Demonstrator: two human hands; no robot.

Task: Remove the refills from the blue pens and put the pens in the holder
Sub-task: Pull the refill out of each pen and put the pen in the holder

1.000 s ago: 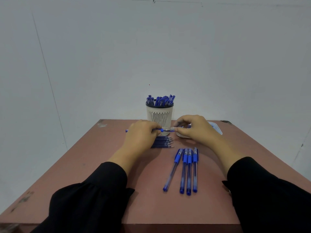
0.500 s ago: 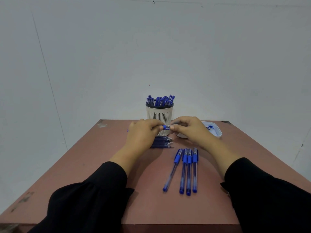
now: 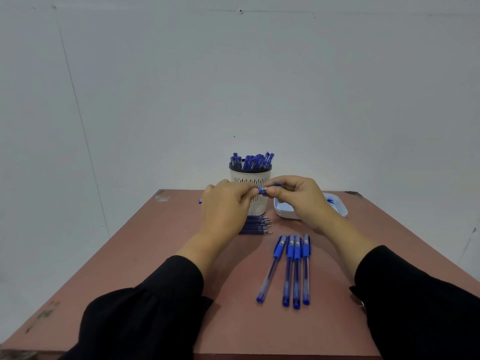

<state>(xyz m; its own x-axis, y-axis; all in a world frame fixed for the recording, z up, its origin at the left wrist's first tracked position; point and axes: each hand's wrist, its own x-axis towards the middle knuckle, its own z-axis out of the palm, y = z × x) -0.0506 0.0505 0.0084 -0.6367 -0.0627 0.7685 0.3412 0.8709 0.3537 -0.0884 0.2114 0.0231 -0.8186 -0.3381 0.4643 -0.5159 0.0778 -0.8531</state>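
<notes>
Left hand [image 3: 225, 203] and right hand [image 3: 298, 197] both pinch one pen [image 3: 262, 190] near the holder [image 3: 250, 189]. Risk: small parts slip from fingertips, roll off table [image 3: 155, 255].

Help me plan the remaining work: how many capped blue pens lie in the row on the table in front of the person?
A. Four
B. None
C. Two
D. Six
A: four blue pens lie side by side on the table, nearer the person than the holder, while both hands hold a fifth pen above.
</notes>
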